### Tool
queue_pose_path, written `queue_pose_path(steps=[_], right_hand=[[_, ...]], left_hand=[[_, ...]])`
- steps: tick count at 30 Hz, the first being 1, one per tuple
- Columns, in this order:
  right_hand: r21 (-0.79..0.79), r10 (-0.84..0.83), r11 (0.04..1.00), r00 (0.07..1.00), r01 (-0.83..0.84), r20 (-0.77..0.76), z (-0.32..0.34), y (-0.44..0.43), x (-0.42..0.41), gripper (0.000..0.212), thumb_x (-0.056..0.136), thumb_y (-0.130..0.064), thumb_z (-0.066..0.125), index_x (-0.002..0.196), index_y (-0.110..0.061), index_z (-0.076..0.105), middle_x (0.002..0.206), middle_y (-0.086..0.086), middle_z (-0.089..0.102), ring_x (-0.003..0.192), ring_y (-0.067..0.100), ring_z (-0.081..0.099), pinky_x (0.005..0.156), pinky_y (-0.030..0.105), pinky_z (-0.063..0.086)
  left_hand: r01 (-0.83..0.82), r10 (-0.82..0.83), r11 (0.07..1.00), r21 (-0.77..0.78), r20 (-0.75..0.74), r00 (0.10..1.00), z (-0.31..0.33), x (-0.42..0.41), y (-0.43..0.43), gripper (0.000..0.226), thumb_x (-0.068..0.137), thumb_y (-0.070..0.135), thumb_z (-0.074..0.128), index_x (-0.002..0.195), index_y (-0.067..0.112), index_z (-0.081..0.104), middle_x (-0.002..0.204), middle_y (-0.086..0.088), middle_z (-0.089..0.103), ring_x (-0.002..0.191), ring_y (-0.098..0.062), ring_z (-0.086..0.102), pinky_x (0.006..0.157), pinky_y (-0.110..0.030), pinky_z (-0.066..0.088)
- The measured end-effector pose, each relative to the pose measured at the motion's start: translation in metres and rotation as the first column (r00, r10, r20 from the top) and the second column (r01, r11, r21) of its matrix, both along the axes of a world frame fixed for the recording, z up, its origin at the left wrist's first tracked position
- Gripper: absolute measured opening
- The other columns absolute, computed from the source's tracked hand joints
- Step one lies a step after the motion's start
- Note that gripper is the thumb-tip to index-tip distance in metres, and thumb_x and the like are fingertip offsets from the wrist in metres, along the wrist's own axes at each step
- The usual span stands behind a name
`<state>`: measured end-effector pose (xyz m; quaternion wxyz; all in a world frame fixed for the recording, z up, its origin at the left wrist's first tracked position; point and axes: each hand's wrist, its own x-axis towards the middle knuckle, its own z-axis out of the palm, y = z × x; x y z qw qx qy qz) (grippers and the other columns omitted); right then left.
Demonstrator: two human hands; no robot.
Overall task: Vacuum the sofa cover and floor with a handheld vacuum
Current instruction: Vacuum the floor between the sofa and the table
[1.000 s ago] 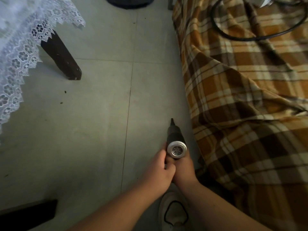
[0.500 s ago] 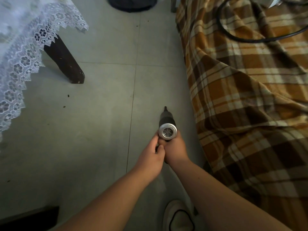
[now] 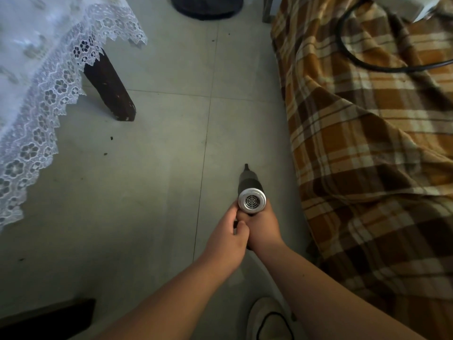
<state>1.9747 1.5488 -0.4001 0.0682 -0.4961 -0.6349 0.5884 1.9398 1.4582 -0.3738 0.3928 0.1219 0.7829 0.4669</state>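
A small dark handheld vacuum (image 3: pixel 250 185) with a silver vented rear cap points its narrow nozzle down and forward at the pale tiled floor (image 3: pixel 159 168). My right hand (image 3: pixel 264 227) grips its handle just below the cap. My left hand (image 3: pixel 229 238) is wrapped against the right one on the same handle. The brown and orange plaid sofa cover (image 3: pixel 367 155) hangs to the floor just right of the vacuum, apart from the nozzle. A few dark crumbs (image 3: pixel 111 138) lie on the tiles to the left.
A table with a white lace cloth (image 3: pixel 44 94) and a dark wooden leg (image 3: pixel 110 92) stands at the left. A black cable (image 3: pixel 382 66) loops on the sofa. A dark round base (image 3: pixel 206 7) sits at the top. My pale shoe (image 3: pixel 267 320) is below the hands; a dark edge (image 3: pixel 46 317) lies bottom left.
Both hands have pushed the vacuum forward along the floor beside the sofa cover, away from my shoe. The grip is unchanged.
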Motion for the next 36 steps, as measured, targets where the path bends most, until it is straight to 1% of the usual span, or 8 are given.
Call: queue_pose_path(steps=[4, 6, 9, 13, 18, 22, 29, 36], right_hand=[[-0.023, 0.083, 0.996, 0.996, -0.083, -0.017, -0.004, -0.008, -0.012, 0.027, 0.08, -0.001, 0.071, 0.103, -0.011, 0.062, 0.081, 0.0, 0.069, 0.068, 0.005, 0.066, 0.055, 0.012, 0.05], [-0.031, 0.145, 0.989, 0.989, -0.145, -0.022, -0.006, -0.017, -0.026, 0.025, 0.08, -0.003, 0.071, 0.102, -0.013, 0.064, 0.083, 0.0, 0.072, 0.072, 0.01, 0.069, 0.055, 0.012, 0.049], [-0.044, 0.264, 0.963, 0.964, -0.264, -0.016, -0.007, -0.034, -0.055, 0.029, 0.083, -0.01, 0.073, 0.108, -0.017, 0.061, 0.094, 0.0, 0.071, 0.084, 0.015, 0.067, 0.064, 0.016, 0.047], [-0.047, 0.402, 0.914, 0.915, -0.403, -0.019, -0.005, -0.058, -0.093, 0.031, 0.083, -0.011, 0.074, 0.108, -0.022, 0.059, 0.089, -0.006, 0.068, 0.081, 0.013, 0.066, 0.068, 0.019, 0.048], [-0.057, 0.543, 0.837, 0.839, -0.544, -0.032, -0.008, -0.079, -0.139, 0.041, 0.073, -0.021, 0.078, 0.104, -0.035, 0.057, 0.094, -0.004, 0.074, 0.084, 0.017, 0.073, 0.081, 0.045, 0.061], [-0.004, 0.696, 0.717, 0.717, -0.697, -0.016, -0.013, -0.085, -0.172, 0.046, 0.073, -0.02, 0.08, 0.113, -0.028, 0.058, 0.097, -0.003, 0.073, 0.087, 0.02, 0.072, 0.084, 0.042, 0.058], [0.056, 0.822, 0.567, 0.568, -0.822, 0.022, -0.01, -0.098, -0.226, 0.045, 0.079, -0.017, 0.076, 0.12, -0.015, 0.057, 0.107, 0.004, 0.071, 0.097, 0.025, 0.067, 0.083, 0.037, 0.055], [0.128, 0.818, 0.565, 0.573, -0.815, 0.046, -0.015, -0.107, -0.254, 0.043, 0.075, -0.016, 0.078, 0.109, -0.012, 0.053, 0.096, 0.004, 0.067, 0.086, 0.027, 0.065, 0.072, 0.033, 0.05]], left_hand=[[-0.098, 0.099, 0.995, -0.018, 0.02, 0.995, 0.0, -0.004, -0.011, 0.058, 0.094, 0.019, 0.045, 0.15, 0.032, 0.038, 0.14, 0.007, 0.057, 0.124, -0.009, 0.056, 0.107, -0.032, 0.044], [-0.203, 0.203, 0.979, -0.025, 0.005, 0.979, 0.001, -0.01, -0.017, 0.066, 0.085, 0.028, 0.043, 0.15, 0.031, 0.038, 0.141, 0.005, 0.057, 0.127, -0.013, 0.054, 0.108, -0.037, 0.043], [-0.353, 0.352, 0.935, -0.03, -0.028, 0.935, 0.004, -0.023, -0.029, 0.073, 0.077, 0.028, 0.038, 0.149, 0.029, 0.039, 0.143, 0.007, 0.055, 0.129, -0.007, 0.051, 0.11, -0.032, 0.041], [-0.465, 0.462, 0.884, -0.052, -0.073, 0.884, 0.007, -0.05, -0.053, 0.061, 0.092, 0.01, 0.044, 0.15, 0.027, 0.037, 0.144, 0.006, 0.053, 0.126, -0.004, 0.05, 0.105, -0.022, 0.039], [-0.59, 0.584, 0.804, -0.079, -0.089, 0.807, 0.002, -0.084, -0.072, 0.052, 0.1, 0.015, 0.044, 0.149, 0.031, 0.037, 0.137, 0.008, 0.055, 0.119, -0.006, 0.051, 0.093, -0.02, 0.037], [-0.656, 0.649, 0.751, -0.076, -0.093, 0.755, 0.001, -0.102, -0.079, 0.053, 0.1, 0.011, 0.045, 0.149, 0.027, 0.035, 0.128, 0.012, 0.051, 0.114, -0.004, 0.048, 0.09, -0.018, 0.034], [-0.769, 0.769, 0.637, -0.047, -0.027, 0.639, -0.019, -0.144, -0.097, 0.06, 0.09, 0.025, 0.051, 0.148, 0.031, 0.039, 0.138, -0.002, 0.059, 0.126, -0.02, 0.056, 0.105, -0.052, 0.046], [-0.761, 0.761, 0.649, -0.003, -0.016, 0.649, -0.024, -0.174, -0.104, 0.06, 0.084, 0.03, 0.046, 0.144, 0.034, 0.044, 0.133, 0.005, 0.061, 0.123, -0.017, 0.057, 0.105, -0.05, 0.047]])
